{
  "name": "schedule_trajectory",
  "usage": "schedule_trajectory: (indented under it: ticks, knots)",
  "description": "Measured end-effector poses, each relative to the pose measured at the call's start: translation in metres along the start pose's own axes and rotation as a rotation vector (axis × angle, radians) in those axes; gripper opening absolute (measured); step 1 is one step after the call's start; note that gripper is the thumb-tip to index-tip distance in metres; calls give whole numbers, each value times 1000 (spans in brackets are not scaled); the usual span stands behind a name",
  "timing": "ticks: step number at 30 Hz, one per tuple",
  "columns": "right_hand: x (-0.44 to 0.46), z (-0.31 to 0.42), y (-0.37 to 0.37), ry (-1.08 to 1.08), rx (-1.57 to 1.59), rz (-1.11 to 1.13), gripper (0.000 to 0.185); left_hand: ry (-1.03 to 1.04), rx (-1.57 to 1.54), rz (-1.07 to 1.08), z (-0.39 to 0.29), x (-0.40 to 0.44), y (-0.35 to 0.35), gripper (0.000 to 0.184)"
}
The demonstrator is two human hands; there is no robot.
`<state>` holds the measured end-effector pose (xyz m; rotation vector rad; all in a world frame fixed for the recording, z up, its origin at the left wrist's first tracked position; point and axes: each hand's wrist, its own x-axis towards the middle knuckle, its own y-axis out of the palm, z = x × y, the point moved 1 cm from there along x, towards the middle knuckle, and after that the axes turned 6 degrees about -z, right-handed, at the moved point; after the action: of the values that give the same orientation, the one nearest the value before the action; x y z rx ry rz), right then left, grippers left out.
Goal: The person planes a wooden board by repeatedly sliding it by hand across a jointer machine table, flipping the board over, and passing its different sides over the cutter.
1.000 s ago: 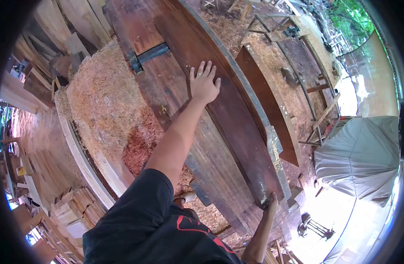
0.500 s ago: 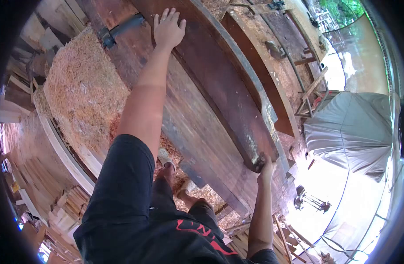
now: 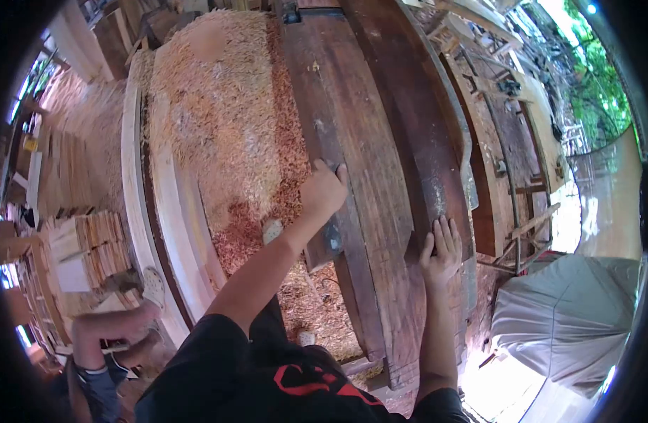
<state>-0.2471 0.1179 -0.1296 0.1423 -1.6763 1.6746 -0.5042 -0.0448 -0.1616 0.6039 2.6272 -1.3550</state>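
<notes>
A long dark reddish-brown board point(image 3: 415, 106) lies lengthwise on the wooden workbench point(image 3: 370, 134). My right hand point(image 3: 442, 255) rests on top of its near end, fingers stretched out and the thumb set apart. My left hand point(image 3: 324, 189) is at the bench's left edge, off the board. Its thumb and index finger stand apart with nothing visible between them; the other fingers are bent and partly hidden. Pale worn marks show on the board just beyond my right hand.
A big heap of wood shavings point(image 3: 218, 106) lies left of the bench, beside long pale planks point(image 3: 176, 218). Another person's leg point(image 3: 116, 328) shows at lower left, near stacked wood pieces point(image 3: 98, 247). A grey cover point(image 3: 564, 310) drapes something at right.
My left hand has left the board's far part and come back to the bench edge. My right hand has gone from gripping the board's near end to lying flat on it. The view has turned.
</notes>
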Motion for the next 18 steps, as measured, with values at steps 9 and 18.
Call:
schedule_trajectory:
  ticks: [9,18]
  knots:
    - [32,0,34,-63,-60,-93,26,46,40,-154,6,0,13,54]
    - [90,11,80,-108,-62,-112,27,60,22,-200,7,-2,14,54]
